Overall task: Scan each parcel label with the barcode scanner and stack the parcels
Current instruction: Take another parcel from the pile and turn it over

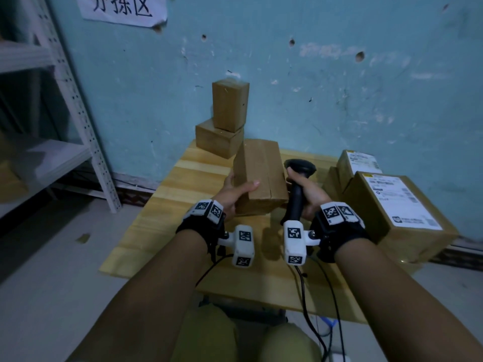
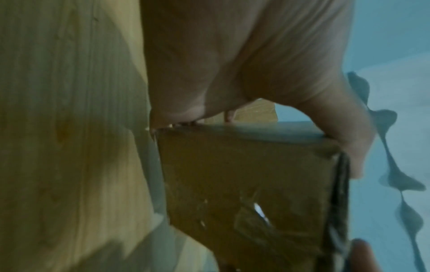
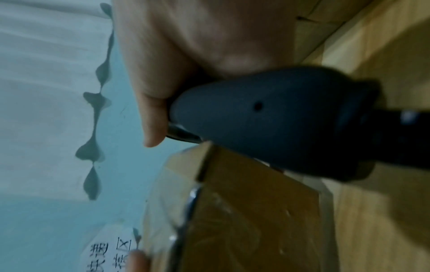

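The left hand grips a plain brown parcel, thumb across its near face and fingers wrapped round the far side, holding it tilted up over the middle of the wooden table. The right hand has its fingers curled round the handle of the black scanner, whose head sits just beside the parcel's right face; the right wrist view shows that head almost touching the cardboard. No label shows on the sides of this parcel that face the cameras, so whether it is being scanned or has just been scanned cannot be told. At the back of the table, against the blue wall, two parcels are already stacked: a tall box standing upright on a squat box, slightly off-centre. To the right, two larger parcels wait with white labels facing up, the near one and a far one behind it, with more cardboard partly hidden beside them. By this reckoning the job is perhaps midway: two stacked, one in hand, at least two left to scan.
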### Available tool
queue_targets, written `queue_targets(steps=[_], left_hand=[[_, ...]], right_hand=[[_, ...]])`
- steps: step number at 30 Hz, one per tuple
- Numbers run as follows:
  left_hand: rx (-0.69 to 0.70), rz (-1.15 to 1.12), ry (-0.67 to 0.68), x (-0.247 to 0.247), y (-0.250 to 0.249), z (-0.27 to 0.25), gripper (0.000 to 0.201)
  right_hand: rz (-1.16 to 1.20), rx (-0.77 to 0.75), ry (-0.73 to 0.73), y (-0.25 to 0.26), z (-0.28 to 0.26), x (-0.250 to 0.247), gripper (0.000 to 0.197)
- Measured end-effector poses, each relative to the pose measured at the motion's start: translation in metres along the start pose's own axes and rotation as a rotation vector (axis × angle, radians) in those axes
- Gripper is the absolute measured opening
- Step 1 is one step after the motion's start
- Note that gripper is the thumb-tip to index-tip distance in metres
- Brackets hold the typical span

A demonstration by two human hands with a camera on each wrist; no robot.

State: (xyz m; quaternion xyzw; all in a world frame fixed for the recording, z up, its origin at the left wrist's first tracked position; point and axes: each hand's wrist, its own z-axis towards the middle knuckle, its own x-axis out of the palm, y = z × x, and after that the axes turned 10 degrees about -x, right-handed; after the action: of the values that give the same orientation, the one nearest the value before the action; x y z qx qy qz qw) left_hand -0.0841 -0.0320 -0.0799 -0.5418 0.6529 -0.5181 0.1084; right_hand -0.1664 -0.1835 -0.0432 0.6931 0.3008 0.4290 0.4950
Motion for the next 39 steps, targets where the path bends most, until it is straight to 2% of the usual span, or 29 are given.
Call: queue_targets(steps=[2, 4, 6, 8, 10, 13, 16, 19, 27, 31, 36, 39], left_hand=[[0.016, 0.087, -0.059, -0.005, 0.004, -0.001, 0.109], [0.026, 0.187, -0.149, -0.005, 0.007, -0.003, 0.141], [0.058, 0.297, -0.231, -0.003, 0.008, -0.001, 0.156], [0.086, 0.382, -0.291, -0.001, 0.004, -0.006, 0.147], [0.097, 0.398, -0.300, -0.004, 0.000, -0.010, 0.120], [0.101, 0.242, -0.196, -0.010, -0.003, -0.013, 0.078], [0.044, 0.087, -0.076, -0.012, -0.003, -0.018, 0.057], [0.025, 0.037, -0.006, -0.010, -0.002, -0.020, 0.057], [0.044, -0.039, -0.010, -0.007, 0.001, -0.019, 0.060], [0.125, 0.070, -0.027, -0.011, 0.004, -0.019, 0.069], [0.170, 0.237, 0.078, -0.015, 0.006, -0.027, 0.077], [0.172, 0.275, 0.072, -0.011, 0.005, -0.032, 0.100]], right_hand=[[-0.084, -0.051, -0.034, -0.003, 0.001, 0.001, 0.022], [-0.205, -0.089, -0.055, -0.008, 0.002, 0.004, 0.039], [-0.320, -0.137, -0.082, -0.013, 0.002, 0.006, 0.043], [-0.365, -0.170, -0.122, -0.018, 0.004, 0.004, 0.037], [-0.317, -0.143, -0.132, -0.021, 0.006, -0.001, 0.029], [-0.188, -0.103, -0.109, -0.021, 0.007, -0.004, 0.009], [-0.102, -0.079, -0.075, -0.023, 0.006, -0.002, 0.008], [-0.006, -0.040, -0.071, -0.026, 0.007, -0.003, 0.008], [0.010, -0.042, -0.049, -0.027, 0.003, 0.000, 0.009], [0.059, -0.010, -0.004, -0.026, -0.003, 0.000, 0.018], [0.123, -0.014, 0.043, -0.023, -0.010, -0.004, 0.025], [0.126, -0.011, 0.059, -0.025, -0.011, -0.004, 0.024]])
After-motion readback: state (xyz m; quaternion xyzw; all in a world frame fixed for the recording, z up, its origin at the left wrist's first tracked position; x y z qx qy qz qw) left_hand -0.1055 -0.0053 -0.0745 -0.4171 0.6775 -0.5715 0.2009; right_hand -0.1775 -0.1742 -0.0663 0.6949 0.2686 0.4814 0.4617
